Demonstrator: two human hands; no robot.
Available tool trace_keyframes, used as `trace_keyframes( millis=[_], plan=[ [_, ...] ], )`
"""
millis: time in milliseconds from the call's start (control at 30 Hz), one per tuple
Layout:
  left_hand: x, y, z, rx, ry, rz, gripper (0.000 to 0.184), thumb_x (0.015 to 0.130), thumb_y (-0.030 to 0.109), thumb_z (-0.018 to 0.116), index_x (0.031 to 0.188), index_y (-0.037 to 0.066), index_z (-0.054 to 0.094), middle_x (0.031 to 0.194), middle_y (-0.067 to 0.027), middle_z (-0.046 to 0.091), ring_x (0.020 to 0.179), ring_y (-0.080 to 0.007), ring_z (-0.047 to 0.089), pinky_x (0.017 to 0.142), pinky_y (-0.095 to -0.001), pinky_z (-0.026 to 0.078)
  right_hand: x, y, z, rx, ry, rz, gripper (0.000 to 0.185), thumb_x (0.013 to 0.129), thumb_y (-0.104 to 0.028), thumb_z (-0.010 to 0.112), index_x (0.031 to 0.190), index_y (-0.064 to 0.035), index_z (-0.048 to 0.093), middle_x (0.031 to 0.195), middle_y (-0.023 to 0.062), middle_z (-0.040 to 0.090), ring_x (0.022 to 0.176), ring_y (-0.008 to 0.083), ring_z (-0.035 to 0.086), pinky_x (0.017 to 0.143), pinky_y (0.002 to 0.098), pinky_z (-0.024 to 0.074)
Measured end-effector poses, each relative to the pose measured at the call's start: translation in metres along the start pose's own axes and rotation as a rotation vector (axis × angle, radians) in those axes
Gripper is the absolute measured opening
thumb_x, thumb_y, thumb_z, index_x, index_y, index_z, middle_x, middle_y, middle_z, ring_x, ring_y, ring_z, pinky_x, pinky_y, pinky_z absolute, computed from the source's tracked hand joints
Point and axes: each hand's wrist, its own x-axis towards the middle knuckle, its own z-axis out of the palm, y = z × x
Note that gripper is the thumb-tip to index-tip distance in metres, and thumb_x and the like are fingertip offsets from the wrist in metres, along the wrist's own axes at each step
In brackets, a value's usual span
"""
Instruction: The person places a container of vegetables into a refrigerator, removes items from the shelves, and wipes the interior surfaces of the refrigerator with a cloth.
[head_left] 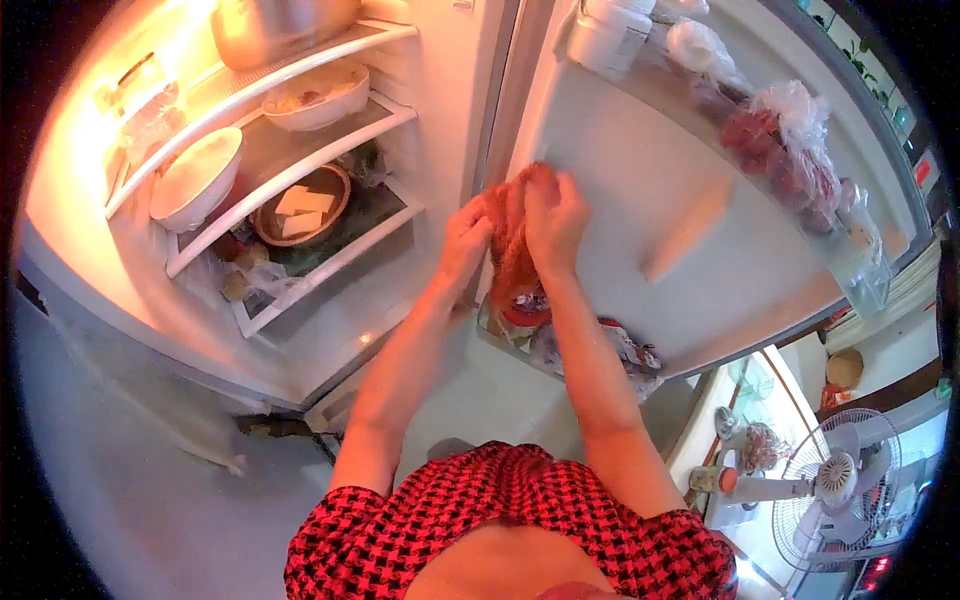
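A thin, crumpled red bag (512,255) hangs between my two hands, in front of the open refrigerator door. My left hand (467,238) is closed on the bag's left edge. Gripping its upper right part, my right hand (557,222) has its fingers bent together. What the bag holds, if anything, cannot be made out. Just below it, the low door shelf (500,330) carries wrapped packages (610,345), partly hidden by my right forearm.
Lit refrigerator shelves at left hold a metal pot (285,30), a white bowl (200,180), another bowl (318,97) and a brown bowl with pale blocks (305,212). Plastic-wrapped food (770,150) fills the upper door rack. A fan (838,480) stands at lower right.
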Motion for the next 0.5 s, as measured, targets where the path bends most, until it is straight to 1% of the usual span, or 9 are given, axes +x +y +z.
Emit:
trace_keyframes(
  millis=[67, 133, 200, 267, 300, 367, 400, 433, 500],
  plan=[
    [-0.004, 0.007, -0.002, -0.136, -0.026, -0.189, 0.036, 0.086, 0.023, 0.048, 0.108, -0.004, 0.055, 0.107, -0.0091, 0.057, 0.096, -0.0158, 0.052, 0.086, -0.0270, 0.040, -0.011, 0.020, -0.006, -0.006, -0.085, 0.076, 0.013, 0.079, -0.008, 0.057, 0.086, 0.0036, 0.056, 0.079, 0.0160, 0.061, 0.070, 0.0260, 0.058, 0.066, 0.0337, 0.0455],
    [-0.011, 0.001, -0.006, -0.167, -0.043, -0.102, 0.039, 0.085, 0.025, 0.051, 0.111, -0.004, 0.052, 0.108, -0.0096, 0.056, 0.097, -0.0168, 0.052, 0.087, -0.0281, 0.040, -0.018, 0.024, -0.010, -0.003, -0.154, 0.145, 0.014, 0.079, -0.008, 0.058, 0.088, 0.0037, 0.057, 0.081, 0.0154, 0.062, 0.072, 0.0239, 0.059, 0.067, 0.0330, 0.0461],
    [-0.022, 0.006, -0.001, -0.207, -0.052, -0.018, 0.042, 0.084, 0.026, 0.054, 0.115, -0.003, 0.049, 0.109, -0.0101, 0.055, 0.098, -0.0178, 0.053, 0.088, -0.0292, 0.040, -0.031, 0.001, -0.019, 0.301, -0.188, 0.153, 0.019, 0.079, -0.006, 0.058, 0.096, 0.0023, 0.059, 0.091, 0.0133, 0.064, 0.081, 0.0188, 0.059, 0.074, 0.0305, 0.0465],
    [-0.032, 0.034, 0.011, -0.509, 0.003, -0.080, 0.034, 0.082, 0.017, 0.056, 0.110, -0.001, 0.052, 0.106, -0.0072, 0.054, 0.097, -0.0163, 0.052, 0.086, -0.0297, 0.040, -0.039, -0.016, -0.032, 0.408, -0.297, 0.156, 0.022, 0.079, -0.005, 0.058, 0.100, 0.0015, 0.058, 0.094, 0.0122, 0.063, 0.085, 0.0174, 0.058, 0.078, 0.0297, 0.0457],
    [-0.033, 0.039, 0.006, -0.512, 0.001, -0.090, 0.034, 0.082, 0.017, 0.056, 0.110, -0.001, 0.052, 0.106, -0.0072, 0.054, 0.097, -0.0163, 0.052, 0.086, -0.0297, 0.040, -0.041, -0.022, -0.038, 0.521, -0.409, 0.158, 0.026, 0.079, -0.005, 0.058, 0.104, 0.0006, 0.058, 0.098, 0.0111, 0.063, 0.089, 0.0160, 0.057, 0.081, 0.0289, 0.0449],
    [-0.036, 0.050, -0.014, -0.345, -0.291, -0.215, 0.037, 0.078, 0.007, 0.057, 0.113, -0.001, 0.048, 0.106, -0.0090, 0.055, 0.096, -0.0158, 0.053, 0.085, -0.0296, 0.042, -0.041, -0.029, -0.046, 0.552, -0.469, 0.202, 0.027, 0.079, -0.004, 0.058, 0.106, -0.0004, 0.057, 0.101, 0.0104, 0.062, 0.092, 0.0161, 0.057, 0.083, 0.0290, 0.0441],
    [-0.037, 0.053, -0.011, -0.342, -0.289, -0.213, 0.037, 0.078, 0.007, 0.057, 0.113, -0.001, 0.048, 0.106, -0.0090, 0.055, 0.096, -0.0158, 0.053, 0.085, -0.0296, 0.042, -0.039, -0.031, -0.048, 0.586, -0.535, 0.230, 0.029, 0.080, -0.004, 0.058, 0.108, -0.0013, 0.056, 0.104, 0.0096, 0.061, 0.095, 0.0163, 0.056, 0.085, 0.0290, 0.0432],
    [-0.037, 0.056, -0.004, -0.283, -0.119, -0.122, 0.036, 0.076, 0.003, 0.055, 0.111, -0.001, 0.048, 0.105, -0.0088, 0.055, 0.096, -0.0155, 0.053, 0.084, -0.0295, 0.042, -0.040, -0.032, -0.051, 0.591, -0.540, 0.225, 0.029, 0.080, -0.004, 0.058, 0.108, -0.0013, 0.056, 0.104, 0.0096, 0.061, 0.095, 0.0163, 0.056, 0.085, 0.0290, 0.0432],
    [-0.037, 0.064, 0.016, -0.348, 0.274, -0.018, 0.026, 0.072, -0.006, 0.052, 0.097, -0.001, 0.053, 0.100, -0.0077, 0.056, 0.091, -0.0160, 0.055, 0.081, -0.0291, 0.045, -0.048, -0.036, -0.058, 0.165, -0.373, -0.165, 0.034, 0.080, -0.001, 0.056, 0.114, -0.0033, 0.053, 0.112, 0.0077, 0.057, 0.101, 0.0162, 0.054, 0.087, 0.0286, 0.0417]
  ],
)
